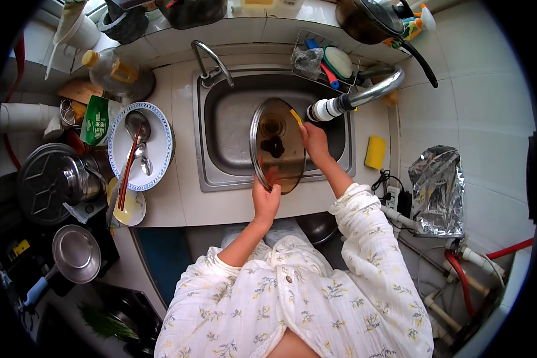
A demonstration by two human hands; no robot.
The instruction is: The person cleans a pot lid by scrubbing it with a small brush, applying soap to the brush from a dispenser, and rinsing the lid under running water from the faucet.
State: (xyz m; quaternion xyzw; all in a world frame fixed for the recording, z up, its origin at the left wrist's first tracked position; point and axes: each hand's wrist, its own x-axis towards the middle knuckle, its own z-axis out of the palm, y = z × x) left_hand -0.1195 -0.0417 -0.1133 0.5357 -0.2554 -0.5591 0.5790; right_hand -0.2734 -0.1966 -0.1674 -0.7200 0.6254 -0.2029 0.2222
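Observation:
A round glass pot lid [286, 156] with a metal rim and a dark knob is held tilted over the steel sink [227, 125]. My left hand [265, 200] grips its lower edge, some fingers showing through the tinted glass. At the lid's upper right rim, my right hand [315, 142] is closed on a thin yellow sponge [296, 117], seen nearly edge-on against the glass. How far its fingers reach behind the lid is hidden.
A tap [212, 62] and a thick chrome pipe [370, 89] overhang the sink. Left stands a blue-rimmed bowl [168, 140] with a ladle, spoon and chopsticks. Another yellow sponge [375, 152] lies right, near a foil-covered object [438, 191]. A pan [76, 253] sits lower left.

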